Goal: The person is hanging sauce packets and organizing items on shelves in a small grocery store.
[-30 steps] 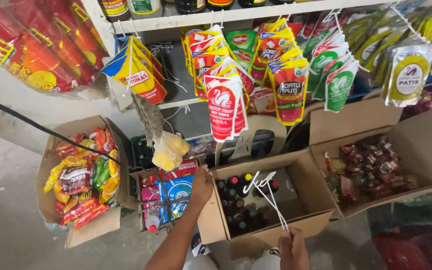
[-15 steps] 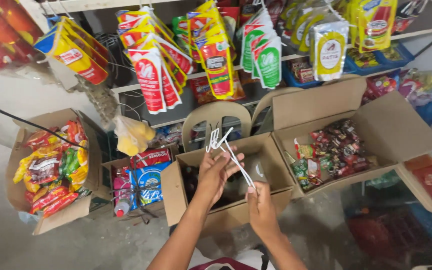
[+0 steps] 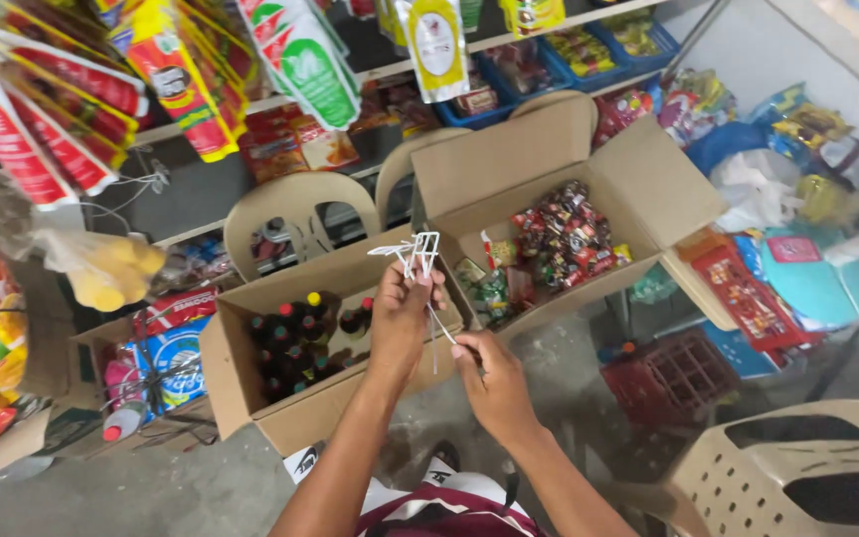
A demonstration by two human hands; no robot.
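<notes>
Above the bottle box, left hand pinches light, bendy white strips; right hand grips their tails.

We record a grey concrete floor as the bearing surface. On it stands a red slatted plastic crate, near the beige plastic chair at lower right. We cannot tell whether the open brown cardboard box of dark bottles rests on the floor or on a support. Behind, we note a long wall shelf carrying blue plastic trays of packets and red flat packets, side by side along its length.
</notes>
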